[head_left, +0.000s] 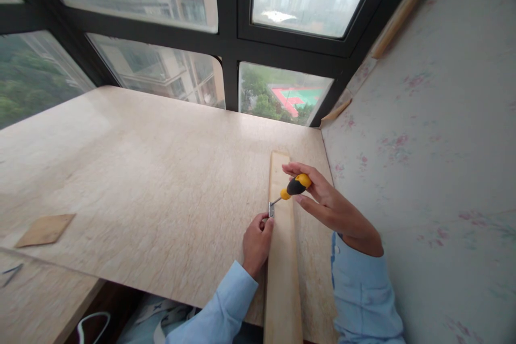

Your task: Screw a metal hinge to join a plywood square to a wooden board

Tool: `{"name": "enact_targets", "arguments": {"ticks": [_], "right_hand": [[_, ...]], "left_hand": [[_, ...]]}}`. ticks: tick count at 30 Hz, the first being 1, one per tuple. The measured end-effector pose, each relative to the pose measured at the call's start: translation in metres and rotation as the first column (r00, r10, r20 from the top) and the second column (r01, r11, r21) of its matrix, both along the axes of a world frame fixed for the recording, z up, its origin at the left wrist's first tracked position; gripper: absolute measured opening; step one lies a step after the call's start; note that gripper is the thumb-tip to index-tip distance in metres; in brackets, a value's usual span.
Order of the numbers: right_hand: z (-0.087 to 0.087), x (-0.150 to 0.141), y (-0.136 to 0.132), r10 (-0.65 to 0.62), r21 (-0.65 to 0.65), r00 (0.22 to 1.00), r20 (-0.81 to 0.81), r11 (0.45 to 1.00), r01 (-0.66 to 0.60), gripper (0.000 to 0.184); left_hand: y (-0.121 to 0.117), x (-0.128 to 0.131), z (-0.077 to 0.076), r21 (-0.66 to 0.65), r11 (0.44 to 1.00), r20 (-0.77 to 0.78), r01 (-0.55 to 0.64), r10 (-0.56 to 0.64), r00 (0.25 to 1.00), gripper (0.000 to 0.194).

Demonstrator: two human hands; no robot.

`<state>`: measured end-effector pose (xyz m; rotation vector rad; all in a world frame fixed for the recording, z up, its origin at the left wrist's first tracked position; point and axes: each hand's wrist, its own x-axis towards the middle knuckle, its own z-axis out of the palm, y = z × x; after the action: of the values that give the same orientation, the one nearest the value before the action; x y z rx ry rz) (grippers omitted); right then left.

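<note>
A long pale wooden board lies lengthwise on the marble-patterned surface. At its left edge my left hand pinches a small silver metal plate between thumb and fingers, holding it against the wood. My right hand is around the yellow and black handle of a screwdriver, its palm behind the handle's end and its fingers loosely extended. The screwdriver slants down to the left, with its tip at the metal plate. Any screw under the tip is too small to make out.
A brown flat piece lies at the left, and a small dark metal item sits near the left edge. A white cable loops below the counter's front edge. Dark-framed windows stand behind; a floral-papered wall rises at right.
</note>
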<state>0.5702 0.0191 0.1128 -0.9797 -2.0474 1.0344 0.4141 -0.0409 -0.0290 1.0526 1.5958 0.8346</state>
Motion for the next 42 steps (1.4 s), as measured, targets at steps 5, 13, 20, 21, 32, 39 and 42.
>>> {"name": "enact_targets", "arguments": {"ticks": [5,13,20,21,32,39,42], "right_hand": [[0.007,0.002,0.001,-0.088,0.015,0.994,0.061,0.996,0.087,0.038],[-0.002,-0.010,0.009,-0.537,0.330,0.799,0.272,0.832,0.446,0.057],[0.001,0.003,-0.001,-0.021,-0.003,1.000,0.018,1.000,0.021,0.070],[0.003,0.005,-0.003,0.030,-0.027,1.000,-0.007,0.999,-0.030,0.067],[0.003,0.000,0.009,-0.395,0.236,0.895,0.207,0.908,0.347,0.043],[-0.004,-0.012,0.010,-0.361,0.230,0.906,0.219,0.922,0.312,0.048],[-0.001,-0.006,0.004,-0.079,0.097,0.995,0.065,0.993,0.072,0.055]], "left_hand": [[0.000,0.000,-0.002,0.000,1.000,-0.009,0.002,-0.002,1.000,0.035],[-0.001,0.000,-0.002,0.002,1.000,-0.017,-0.005,0.005,1.000,0.034],[-0.001,0.001,-0.004,0.009,1.000,-0.022,-0.003,0.003,1.000,0.035],[0.000,0.001,-0.004,0.009,1.000,-0.018,-0.003,0.003,1.000,0.034],[0.000,0.001,-0.002,-0.007,1.000,-0.032,-0.007,0.006,0.999,0.033],[0.000,0.001,-0.003,-0.001,1.000,-0.019,-0.006,0.006,1.000,0.033],[0.000,0.001,-0.004,0.003,1.000,-0.007,0.002,-0.002,1.000,0.033]]}}
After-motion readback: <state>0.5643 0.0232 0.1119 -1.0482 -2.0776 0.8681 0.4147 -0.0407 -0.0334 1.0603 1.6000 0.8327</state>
